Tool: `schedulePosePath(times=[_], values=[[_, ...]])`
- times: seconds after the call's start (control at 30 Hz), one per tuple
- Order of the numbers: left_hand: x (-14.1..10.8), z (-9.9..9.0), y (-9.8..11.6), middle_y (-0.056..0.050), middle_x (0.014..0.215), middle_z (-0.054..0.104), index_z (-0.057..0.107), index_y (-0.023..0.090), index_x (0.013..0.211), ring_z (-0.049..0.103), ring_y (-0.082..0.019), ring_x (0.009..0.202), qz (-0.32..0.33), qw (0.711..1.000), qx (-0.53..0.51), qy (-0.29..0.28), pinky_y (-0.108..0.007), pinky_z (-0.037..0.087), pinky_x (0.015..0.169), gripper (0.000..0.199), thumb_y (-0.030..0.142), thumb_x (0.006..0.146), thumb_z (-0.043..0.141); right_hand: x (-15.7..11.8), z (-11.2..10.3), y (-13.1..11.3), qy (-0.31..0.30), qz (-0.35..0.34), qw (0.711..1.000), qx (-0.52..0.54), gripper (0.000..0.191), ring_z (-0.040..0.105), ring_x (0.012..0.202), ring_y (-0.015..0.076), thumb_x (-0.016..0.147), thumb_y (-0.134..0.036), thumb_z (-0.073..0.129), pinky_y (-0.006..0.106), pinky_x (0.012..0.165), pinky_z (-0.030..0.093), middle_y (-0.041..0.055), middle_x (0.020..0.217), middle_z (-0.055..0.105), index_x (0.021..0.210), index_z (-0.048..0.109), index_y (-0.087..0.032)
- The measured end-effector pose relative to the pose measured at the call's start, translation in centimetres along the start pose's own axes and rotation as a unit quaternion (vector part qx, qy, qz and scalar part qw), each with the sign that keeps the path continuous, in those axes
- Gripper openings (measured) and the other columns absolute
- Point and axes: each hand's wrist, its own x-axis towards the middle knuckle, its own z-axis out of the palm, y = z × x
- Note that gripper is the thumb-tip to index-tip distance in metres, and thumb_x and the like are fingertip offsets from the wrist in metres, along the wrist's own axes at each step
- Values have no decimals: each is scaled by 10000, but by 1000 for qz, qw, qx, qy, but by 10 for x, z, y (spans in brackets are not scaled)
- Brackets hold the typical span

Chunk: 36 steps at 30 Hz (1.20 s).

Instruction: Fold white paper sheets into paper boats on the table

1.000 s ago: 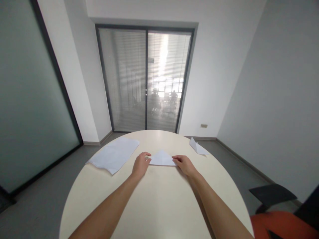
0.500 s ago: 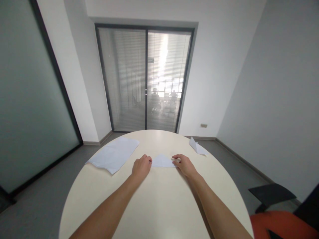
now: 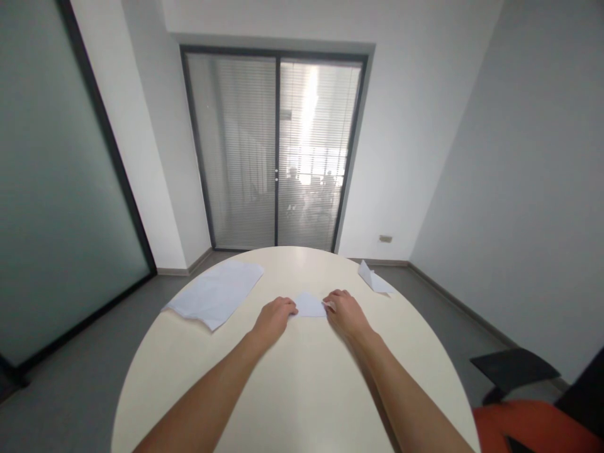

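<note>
1. Head view: the paper (image 3: 310,305) lies mid-bench (image 3: 302,384).
2. Right hand (image 3: 348,313) looks nearly closed, pinching its right corner; left hand (image 3: 277,316) curls at the left end, but I can't tell how firmly.
3. Uneven pulling could skew it; pressing off-line might crease it crookedly.

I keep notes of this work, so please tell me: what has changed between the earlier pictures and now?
The left hand has moved to the right, and less of the folded paper shows between the hands. The right hand has shifted slightly left, with a bit of that paper showing in its grasp. No letting go is visible. The large sheet and the other folded piece stayed as they were.
</note>
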Motion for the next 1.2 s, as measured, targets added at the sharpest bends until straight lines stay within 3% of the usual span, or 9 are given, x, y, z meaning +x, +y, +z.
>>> schedulePosePath(times=[0.1,0.17,0.27,0.37,0.6,0.8,0.97,1.2], values=[[-1,3,0,-53,1238,683,734,230,1060,581,-219,1178,-6,1000,-22,5,-334,412,1027,349,83,887,468,-3,7,-12,-41,-97,993,58,459,487,1304,258,972,-352,413,376,1105,349,130,1412,560,1349,594,-162],[-1,3,1,-64,1239,684,719,220,1075,588,-218,1179,-14,999,-30,6,-334,414,1032,349,76,876,471,-5,16,-21,-102,-130,984,70,596,309,1448,275,996,-487,345,426,1178,243,124,1558,377,1485,431,-157],[-2,3,6,-73,1202,695,697,219,1076,597,-218,1165,-32,999,-27,9,-337,418,1024,357,56,846,479,-7,26,-29,-180,-64,980,53,770,134,1506,299,980,-625,234,495,1207,122,134,1624,178,1561,237,-120],[-2,1,10,-81,1161,700,690,224,1050,599,-225,1147,-44,999,-23,12,-344,426,1002,277,124,884,493,-6,26,-28,-203,-6,979,34,838,63,1515,289,962,-668,207,487,1210,89,137,1634,88,1572,149,-96],[-3,-2,14,-80,1076,697,674,234,1047,611,-237,1066,-33,999,3,9,-328,460,904,211,288,945,497,-7,18,-20,-180,58,982,-6,811,84,1510,319,963,-646,217,544,1199,32,120,1630,142,1567,200,-106],[-3,-4,21,-99,1024,691,684,218,1014,612,-233,1022,-11,1000,22,15,-326,461,892,319,331,998,387,-8,23,-30,-100,13,994,-38,704,119,1507,308,997,-536,232,538,1195,-6,163,1597,258,1526,327,-81],[-4,-6,24,-87,999,688,686,217,1004,605,-227,1017,50,999,5,2,-327,455,924,289,291,986,407,-7,23,-33,-132,-45,990,16,642,168,1502,255,1011,-475,197,476,1209,85,115,1604,270,1537,311,-125],[-6,-2,27,-78,1130,669,647,217,1075,597,-212,1105,83,996,-13,-3,-317,454,980,237,231,958,441,-8,28,-31,-175,-31,984,11,633,116,1513,245,998,-404,206,491,1209,89,95,1632,167,1562,232,-120]])
